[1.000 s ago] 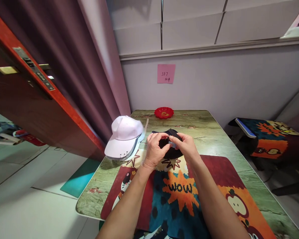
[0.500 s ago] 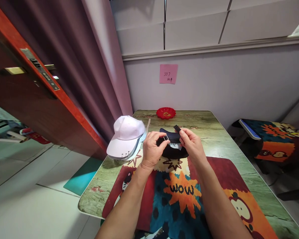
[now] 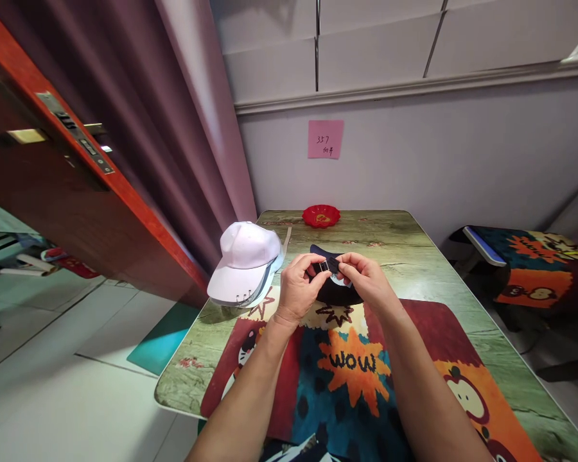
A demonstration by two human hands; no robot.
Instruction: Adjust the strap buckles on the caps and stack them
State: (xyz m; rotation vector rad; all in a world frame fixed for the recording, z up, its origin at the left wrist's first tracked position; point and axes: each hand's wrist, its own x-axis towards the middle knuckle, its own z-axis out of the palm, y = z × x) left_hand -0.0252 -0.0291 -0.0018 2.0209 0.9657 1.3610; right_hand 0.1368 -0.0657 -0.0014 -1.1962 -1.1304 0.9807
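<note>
A black cap [image 3: 336, 295] lies on the far part of the patterned mat, partly hidden by my hands. My left hand [image 3: 304, 282] pinches a small metal buckle [image 3: 324, 265] at the cap's strap. Between the fingertips of my right hand [image 3: 361, 273] is the dark strap end [image 3: 333, 264], which meets the buckle; whether it passes through is too small to tell. Left of my hands sits a white cap [image 3: 248, 247], stacked on a light blue one [image 3: 270, 277].
A red scalloped dish [image 3: 321, 216] stands at the back of the wooden table [image 3: 385, 226]. The mat [image 3: 313, 385] lies under my forearms. A door [image 3: 91, 212] and curtain are at the left, a second table at the right.
My right hand has moved left and slightly down, bringing the strap end from apart to against the buckle. My left hand has stayed nearly in place.
</note>
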